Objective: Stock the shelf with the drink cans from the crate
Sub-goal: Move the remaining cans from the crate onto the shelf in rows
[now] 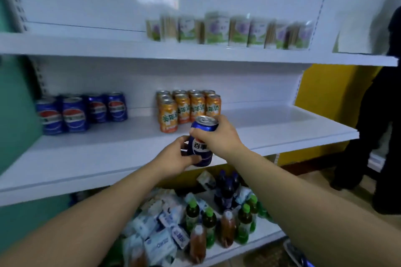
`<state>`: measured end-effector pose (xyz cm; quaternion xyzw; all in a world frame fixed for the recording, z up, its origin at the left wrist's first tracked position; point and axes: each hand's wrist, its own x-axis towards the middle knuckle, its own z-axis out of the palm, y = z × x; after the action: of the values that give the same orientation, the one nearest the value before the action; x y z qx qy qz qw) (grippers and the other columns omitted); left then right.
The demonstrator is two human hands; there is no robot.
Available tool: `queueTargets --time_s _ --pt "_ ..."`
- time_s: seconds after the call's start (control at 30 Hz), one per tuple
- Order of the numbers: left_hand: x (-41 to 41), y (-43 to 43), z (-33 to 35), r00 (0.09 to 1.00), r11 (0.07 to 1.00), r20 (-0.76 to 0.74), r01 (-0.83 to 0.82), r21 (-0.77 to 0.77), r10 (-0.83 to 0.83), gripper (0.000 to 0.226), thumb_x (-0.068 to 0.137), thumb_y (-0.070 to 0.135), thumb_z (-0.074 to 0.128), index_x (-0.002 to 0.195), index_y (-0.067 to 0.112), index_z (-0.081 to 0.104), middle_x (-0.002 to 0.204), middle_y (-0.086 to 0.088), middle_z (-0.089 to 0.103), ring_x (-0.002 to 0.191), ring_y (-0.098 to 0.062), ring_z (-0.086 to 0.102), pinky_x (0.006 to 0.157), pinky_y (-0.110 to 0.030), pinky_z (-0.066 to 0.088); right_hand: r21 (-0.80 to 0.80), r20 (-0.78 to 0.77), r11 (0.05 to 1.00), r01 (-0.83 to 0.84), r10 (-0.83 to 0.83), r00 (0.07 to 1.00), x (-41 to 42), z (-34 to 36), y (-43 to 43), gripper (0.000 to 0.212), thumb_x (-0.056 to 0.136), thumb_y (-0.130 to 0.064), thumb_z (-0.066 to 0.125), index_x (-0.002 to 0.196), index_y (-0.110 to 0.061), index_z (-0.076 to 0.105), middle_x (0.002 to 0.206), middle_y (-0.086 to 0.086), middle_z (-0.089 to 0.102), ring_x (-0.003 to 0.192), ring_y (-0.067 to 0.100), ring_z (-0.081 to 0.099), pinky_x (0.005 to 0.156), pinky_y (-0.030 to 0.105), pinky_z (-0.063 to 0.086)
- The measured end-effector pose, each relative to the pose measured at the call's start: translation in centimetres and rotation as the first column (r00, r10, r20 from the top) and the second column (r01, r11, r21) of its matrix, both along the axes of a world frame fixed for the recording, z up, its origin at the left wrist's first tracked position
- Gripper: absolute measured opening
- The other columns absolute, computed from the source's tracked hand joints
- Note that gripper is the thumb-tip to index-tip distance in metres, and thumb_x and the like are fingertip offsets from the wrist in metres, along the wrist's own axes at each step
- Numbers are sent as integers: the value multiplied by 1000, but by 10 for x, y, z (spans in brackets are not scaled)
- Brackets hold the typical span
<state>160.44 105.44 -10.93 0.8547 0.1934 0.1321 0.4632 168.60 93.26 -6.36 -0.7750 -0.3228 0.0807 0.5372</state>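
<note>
A blue cola can (200, 151) is held upright over the front edge of the white middle shelf (108, 149). My left hand (176, 155) grips its lower part from the left. My right hand (217, 134) wraps its upper part from the right, just under the silver lid. On the shelf's left stand several blue cola cans (82, 112). Behind my hands, at the middle, several orange soda cans (188, 107) form a block. No crate shows in the view.
The top shelf (195, 52) carries a blurred row of purple-and-green cartons (230, 31). The bottom shelf (249, 243) holds green-capped bottles (208, 223), dark bottles and white-blue packets (160, 234). A person in dark clothes (377, 125) stands at the right by a yellow wall.
</note>
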Motion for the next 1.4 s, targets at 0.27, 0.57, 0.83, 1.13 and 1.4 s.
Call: queueTargets --time_s 0.27,0.57,0.83,1.13,1.4 --pt "-92 119 -8 896 883 -264 -233 407 358 60 92 47 54 141 17 41 147 -4 41 131 -20 43 105 -31 35 -61 -90 980 -189 183 979 -24 -11 97 69 73 -38 81 127 -21 42 129 3 55 118 26 53 91 40 50" --pt "-141 203 -32 659 767 -496 -199 610 565 75 86 76 23 150 39 10 161 6 -2 148 -19 -2 115 -59 1 -5 -55 956 -294 294 954 -38 -29 186 67 79 -35 77 132 -25 38 117 -8 47 106 11 45 88 32 43" --pt "-142 208 -39 699 748 -425 -238 620 575 75 84 76 27 149 40 13 161 9 0 148 -15 -2 116 -57 -1 -170 -115 882 -440 426 897 -38 -30 272 87 77 -4 72 144 -22 19 133 6 45 115 21 47 92 33 43" --pt "-143 209 -41 705 753 -416 -256 607 575 76 83 76 28 149 41 13 161 10 0 148 -13 -3 116 -56 -3 -146 24 913 -381 389 921 -41 -52 341 98 83 -30 73 152 -30 3 151 3 34 132 28 42 105 40 39" --pt "-142 210 -41 696 754 -427 -254 606 577 75 84 75 27 149 41 10 161 11 -3 147 -12 -7 116 -55 -5 -107 11 917 -385 388 922 -43 -57 377 106 79 -16 75 152 -26 -1 150 8 31 133 28 41 104 40 38"
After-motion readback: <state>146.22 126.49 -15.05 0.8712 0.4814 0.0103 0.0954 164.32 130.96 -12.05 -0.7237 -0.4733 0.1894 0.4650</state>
